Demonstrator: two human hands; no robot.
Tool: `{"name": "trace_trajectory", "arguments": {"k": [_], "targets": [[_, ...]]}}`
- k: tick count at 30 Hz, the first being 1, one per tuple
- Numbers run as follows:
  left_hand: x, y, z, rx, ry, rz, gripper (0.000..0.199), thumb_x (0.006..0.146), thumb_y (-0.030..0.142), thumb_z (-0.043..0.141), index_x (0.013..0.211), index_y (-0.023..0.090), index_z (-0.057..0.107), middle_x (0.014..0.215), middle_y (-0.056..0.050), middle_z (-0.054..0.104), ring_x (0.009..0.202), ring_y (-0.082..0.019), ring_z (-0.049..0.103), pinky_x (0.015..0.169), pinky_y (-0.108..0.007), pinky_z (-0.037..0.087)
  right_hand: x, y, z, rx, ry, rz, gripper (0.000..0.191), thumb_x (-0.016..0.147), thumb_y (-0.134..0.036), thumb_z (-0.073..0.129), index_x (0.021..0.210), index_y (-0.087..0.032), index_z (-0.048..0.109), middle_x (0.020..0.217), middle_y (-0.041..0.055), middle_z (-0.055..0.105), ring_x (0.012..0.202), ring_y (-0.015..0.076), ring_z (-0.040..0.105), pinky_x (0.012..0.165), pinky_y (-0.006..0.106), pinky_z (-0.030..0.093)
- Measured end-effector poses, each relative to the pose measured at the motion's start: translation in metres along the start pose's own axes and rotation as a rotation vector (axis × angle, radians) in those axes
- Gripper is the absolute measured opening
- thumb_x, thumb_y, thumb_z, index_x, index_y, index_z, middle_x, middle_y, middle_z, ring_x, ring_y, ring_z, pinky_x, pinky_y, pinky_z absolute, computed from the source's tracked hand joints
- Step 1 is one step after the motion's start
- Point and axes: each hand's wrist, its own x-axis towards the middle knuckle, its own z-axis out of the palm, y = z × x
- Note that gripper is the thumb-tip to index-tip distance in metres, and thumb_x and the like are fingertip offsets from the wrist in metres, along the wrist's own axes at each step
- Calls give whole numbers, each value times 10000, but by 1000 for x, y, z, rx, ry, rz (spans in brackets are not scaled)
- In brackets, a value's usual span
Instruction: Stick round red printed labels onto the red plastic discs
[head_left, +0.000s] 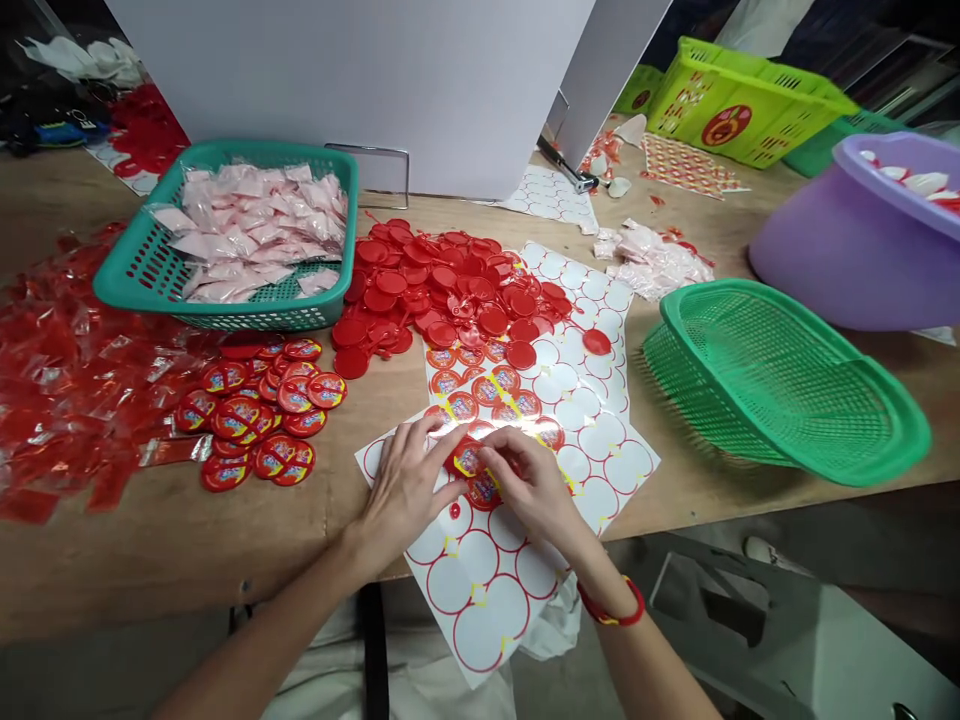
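Note:
My left hand (405,490) rests its spread fingers on a white sticker sheet (480,590), with its thumb beside a red plastic disc with a printed label (468,460). My right hand (532,480) pinches that disc from above, and a second labelled disc (483,490) lies just below it. The sheet's printed circles are red-outlined. A loose pile of plain red discs (442,285) lies beyond the hands, and a pile of labelled red discs (255,410) lies to the left. A red band (611,605) circles my right wrist.
The wooden table (187,540) holds a teal basket (337,200) of pink packets, red wrappers (75,400), an upturned green basket (780,380), and a purple tub (862,250). A lime crate (739,105) and a grey board (352,90) stand behind.

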Motion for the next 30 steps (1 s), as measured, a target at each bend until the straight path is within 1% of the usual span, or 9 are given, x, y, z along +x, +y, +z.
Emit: {"name": "trace_trajectory", "arguments": {"k": [3, 5, 6, 11, 14, 16, 20, 25, 30], "targets": [[2, -2, -1, 53, -27, -9, 542, 725, 315, 657, 1226, 252, 457, 1186, -84, 449, 1053, -252, 418, 880, -407, 403, 0, -2, 3, -80, 44, -34, 134, 856, -212, 456, 737, -182, 510, 683, 15, 554, 600, 128, 487, 575, 262, 389], [3, -2, -3, 105, -48, -23, 526, 717, 363, 657, 1199, 235, 490, 1206, -98, 441, 1057, -270, 410, 864, -422, 399, 1, -3, 5, -120, 78, -113, 127, 862, -191, 436, 747, -178, 489, 772, 48, 562, 692, 146, 511, 630, 271, 403], [4, -3, -4, 124, -59, -25, 525, 714, 376, 657, 1193, 230, 498, 1215, -102, 436, 1062, -277, 405, 858, -426, 397, 2, -4, 5, -140, 69, -150, 124, 867, -181, 420, 757, -177, 477, 787, 55, 555, 705, 149, 508, 635, 271, 403], [7, -5, -6, 134, -108, -28, 551, 705, 383, 665, 1210, 249, 492, 1215, -98, 427, 1063, -277, 397, 851, -428, 389, 13, -5, 1, -310, -163, -267, 147, 879, -140, 334, 759, -192, 402, 667, 21, 492, 574, 137, 419, 534, 249, 357], [8, -6, -5, 123, -125, -39, 577, 683, 387, 684, 1213, 258, 494, 1210, -94, 422, 1057, -275, 398, 851, -422, 387, 20, -4, 0, -381, -243, -346, 145, 841, -92, 314, 758, -194, 375, 669, 34, 480, 564, 146, 402, 502, 248, 339], [9, -7, -5, 113, -125, -46, 589, 678, 376, 689, 1221, 274, 485, 1211, -84, 419, 1055, -271, 398, 853, -420, 387, 22, -3, 1, -401, -270, -365, 146, 820, -67, 313, 764, -188, 375, 679, 46, 482, 569, 151, 408, 500, 251, 343], [9, -7, -5, 92, -127, -55, 597, 675, 354, 696, 1227, 269, 485, 1225, -88, 410, 1068, -271, 393, 869, -421, 383, 21, -2, 5, -423, -253, -365, 150, 832, -63, 311, 769, -180, 382, 707, 64, 486, 608, 166, 429, 521, 266, 364], [9, -6, -5, 65, -116, -55, 562, 679, 363, 691, 1201, 253, 514, 1222, -98, 418, 1078, -279, 392, 871, -429, 384, 17, 0, 8, -393, -185, -364, 154, 888, -115, 310, 772, -189, 380, 719, 50, 475, 616, 160, 425, 538, 267, 381], [8, -7, -5, 74, -112, -59, 547, 682, 355, 690, 1193, 276, 510, 1222, -80, 416, 1071, -266, 399, 874, -422, 382, 16, 3, 10, -377, -163, -364, 153, 896, -127, 315, 778, -200, 382, 724, 34, 469, 627, 156, 436, 552, 268, 396]]}}
